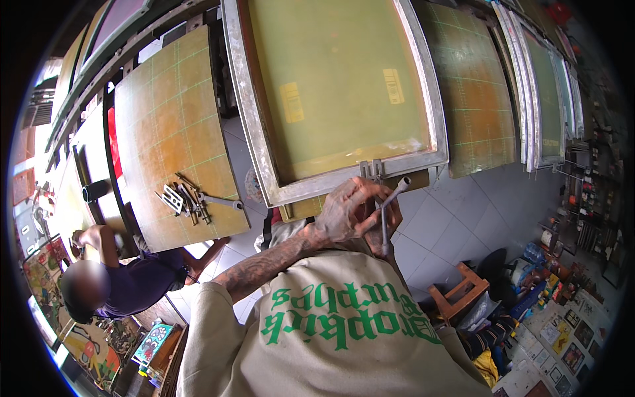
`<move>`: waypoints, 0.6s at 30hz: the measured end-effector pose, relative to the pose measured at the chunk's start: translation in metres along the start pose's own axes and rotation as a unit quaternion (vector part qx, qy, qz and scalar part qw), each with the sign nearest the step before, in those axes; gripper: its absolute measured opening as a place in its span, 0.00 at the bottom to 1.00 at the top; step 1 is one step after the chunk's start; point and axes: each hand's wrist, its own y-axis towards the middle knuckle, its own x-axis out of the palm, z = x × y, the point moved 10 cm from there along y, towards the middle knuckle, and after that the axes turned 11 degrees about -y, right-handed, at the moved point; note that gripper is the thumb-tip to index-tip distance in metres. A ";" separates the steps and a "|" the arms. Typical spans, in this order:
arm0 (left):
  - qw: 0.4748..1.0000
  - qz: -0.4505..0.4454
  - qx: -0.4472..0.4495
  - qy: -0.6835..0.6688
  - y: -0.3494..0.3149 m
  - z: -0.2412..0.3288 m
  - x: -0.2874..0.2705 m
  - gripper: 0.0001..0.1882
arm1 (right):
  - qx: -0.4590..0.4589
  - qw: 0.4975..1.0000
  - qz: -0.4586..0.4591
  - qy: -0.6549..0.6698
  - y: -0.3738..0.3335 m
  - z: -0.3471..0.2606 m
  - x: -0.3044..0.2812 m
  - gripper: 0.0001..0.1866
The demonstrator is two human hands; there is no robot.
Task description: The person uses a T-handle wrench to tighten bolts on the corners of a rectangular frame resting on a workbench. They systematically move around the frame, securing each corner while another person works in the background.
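Closest in, a beige shirt (331,324) with green lettering fills the lower view; the hands work just beyond it, at the near bar of the screen frame (344,182). Right hand (395,217): fingers curled around an angled socket wrench (385,231), one socket end tipped up past the knuckles, the shaft pointing back toward the body; probably gripped mid-length so both ends stay free. Left hand (345,208): bent over beside it, close under the metal fittings (372,170) at the bar; cannot tell whether its fingers grasp anything, as the hand's own back covers them. Both wrists sit close together, likely so one hand can steady what the other handles. The frame's yellow-green mesh (331,79) lies flat beyond, held taut by the metal border. To the left, a gridded board (165,126) carries an open-ended spanner (223,201), a slotted bracket (173,198) and loose bolts (196,212), bunched toward its near end, presumably for easy reach. Past that board, a co-worker (142,284) in dark purple bends over other work. Far right, more frames (526,86) lean side by side, perhaps to save space.
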 end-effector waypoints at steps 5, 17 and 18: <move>0.994 0.019 -0.107 -0.028 -0.003 -0.024 -0.015 0.37 | 0.078 0.997 0.001 0.017 0.013 0.007 -0.002 0.12; 0.994 -0.075 0.003 0.074 0.020 -0.017 0.003 0.20 | -0.003 0.994 -0.053 -0.098 0.029 0.005 0.000 0.13; 0.995 -0.077 0.018 0.065 0.021 -0.022 0.001 0.18 | -0.031 0.988 -0.074 -0.135 0.030 0.000 -0.003 0.10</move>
